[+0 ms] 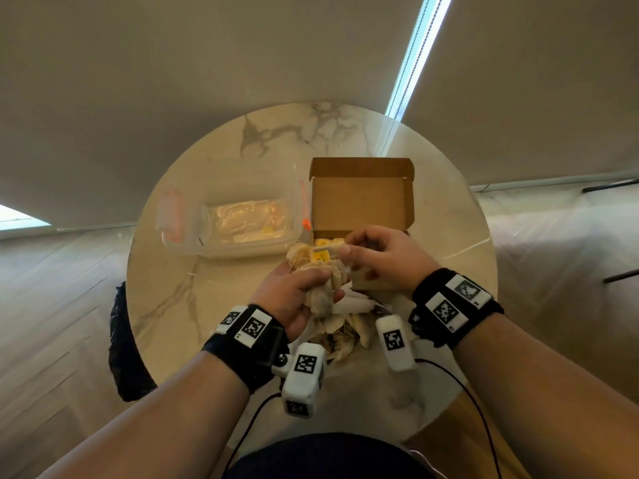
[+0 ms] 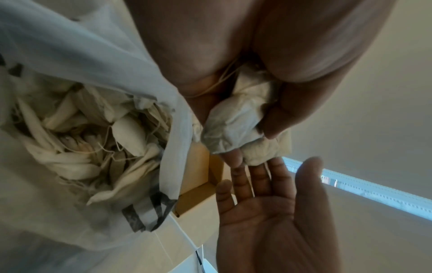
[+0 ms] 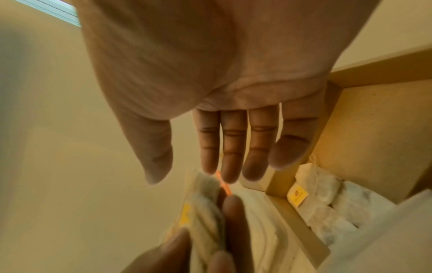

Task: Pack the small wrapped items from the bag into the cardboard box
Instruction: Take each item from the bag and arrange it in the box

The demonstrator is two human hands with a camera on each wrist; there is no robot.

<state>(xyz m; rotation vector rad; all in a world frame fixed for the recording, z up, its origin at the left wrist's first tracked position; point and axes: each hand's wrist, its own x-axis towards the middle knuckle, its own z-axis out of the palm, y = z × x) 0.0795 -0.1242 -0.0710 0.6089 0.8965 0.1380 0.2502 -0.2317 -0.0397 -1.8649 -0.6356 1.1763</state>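
Clear plastic tub [image 1: 228,216] left of cardboard box [image 1: 359,198] on round marble desk [image 1: 193,305]; left hand [image 1: 294,295] grips tea bags [image 1: 321,267], right hand [image 1: 387,257] w/ fingers straight, touching them.

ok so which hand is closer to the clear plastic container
Left. The left hand sits just in front of the clear plastic container; the right hand is over the cardboard box beside it.

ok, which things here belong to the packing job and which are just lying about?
Part of the job:
- cardboard box, open, some items inside
- bag of wrapped items
- bunch of wrapped items gripped in left hand
- right hand, open, reaching to the bunch

Lying about:
- clear plastic container
- marble table
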